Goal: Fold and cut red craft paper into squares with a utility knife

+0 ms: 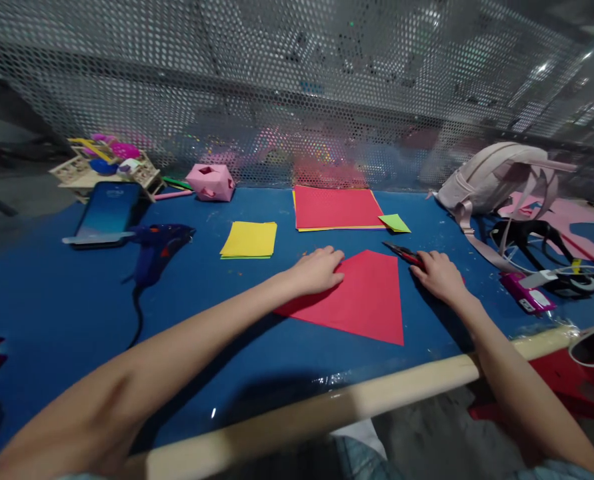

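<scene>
A sheet of red paper (361, 300), its outline angled with a point at the top, lies on the blue table in front of me. My left hand (319, 272) is closed on its left part, fingers bent together over the paper. To the right of the sheet, my right hand (439, 273) grips the handles of a pair of scissors (401, 251) with dark blades and red on the grip. The blades lie close above the table, pointing toward the back left. The handles are mostly hidden under my fingers.
Behind are stacked red sheets (339, 207), a small green square (395, 223) and yellow squares (249, 239). On the left lie a glue gun (159, 250), phone (107, 210) and pink paper box (211, 182). A backpack (494, 177) and purple device (527, 292) occupy the right.
</scene>
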### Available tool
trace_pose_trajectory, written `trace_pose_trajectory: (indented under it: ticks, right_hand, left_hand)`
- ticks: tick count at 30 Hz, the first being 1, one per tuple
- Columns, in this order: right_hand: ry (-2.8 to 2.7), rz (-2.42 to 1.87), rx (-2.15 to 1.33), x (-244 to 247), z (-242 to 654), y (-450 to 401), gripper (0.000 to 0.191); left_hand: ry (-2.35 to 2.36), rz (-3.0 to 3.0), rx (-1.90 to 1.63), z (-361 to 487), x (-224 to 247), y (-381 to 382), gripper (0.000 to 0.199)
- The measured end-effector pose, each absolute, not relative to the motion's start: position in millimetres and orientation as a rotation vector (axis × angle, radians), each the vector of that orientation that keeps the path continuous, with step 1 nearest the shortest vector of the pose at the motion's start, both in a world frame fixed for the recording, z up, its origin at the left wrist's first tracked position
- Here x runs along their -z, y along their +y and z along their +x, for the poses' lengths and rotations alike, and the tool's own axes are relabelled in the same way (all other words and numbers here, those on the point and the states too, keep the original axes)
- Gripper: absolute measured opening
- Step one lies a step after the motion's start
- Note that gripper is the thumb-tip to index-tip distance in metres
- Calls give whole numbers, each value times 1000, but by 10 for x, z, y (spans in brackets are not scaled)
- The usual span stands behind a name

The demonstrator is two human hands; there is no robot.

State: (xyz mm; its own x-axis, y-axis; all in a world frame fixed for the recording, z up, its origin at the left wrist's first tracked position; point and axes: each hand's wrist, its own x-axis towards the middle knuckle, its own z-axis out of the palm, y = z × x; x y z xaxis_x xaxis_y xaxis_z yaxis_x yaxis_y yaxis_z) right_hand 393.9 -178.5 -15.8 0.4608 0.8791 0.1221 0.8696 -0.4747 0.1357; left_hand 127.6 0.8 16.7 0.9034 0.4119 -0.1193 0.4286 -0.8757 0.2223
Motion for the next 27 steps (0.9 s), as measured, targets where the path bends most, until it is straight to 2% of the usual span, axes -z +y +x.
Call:
trace_pose_trajectory:
  ticks: [5,13,15,19,22,27]
  right_hand:
    - [1490,2681,-297,203,3879,-1739,39]
    - [1183,2985,-284,187,3892,-1732,36]
    - [1176,3086,-270,146,3883,-1767,37]
    - [1373,3313,-174,21,3819,-1768,47]
    - [1668,3492,118,-19,3689,-1666,52]
    - [2149,3562,1109,22,3313,-1396,56]
  left_hand:
    - [677,2731,72,1690,-47,-30,44]
    - [774,2365,-100,1738,64,93,50]
    - [775,2231,-192,1706,70,105,46]
    - [728,1892,-338,1589,23,140,19]
    - [665,1634,-480,1454,-95,200,10]
    - [516,1325,-783,1265,-414,299,23]
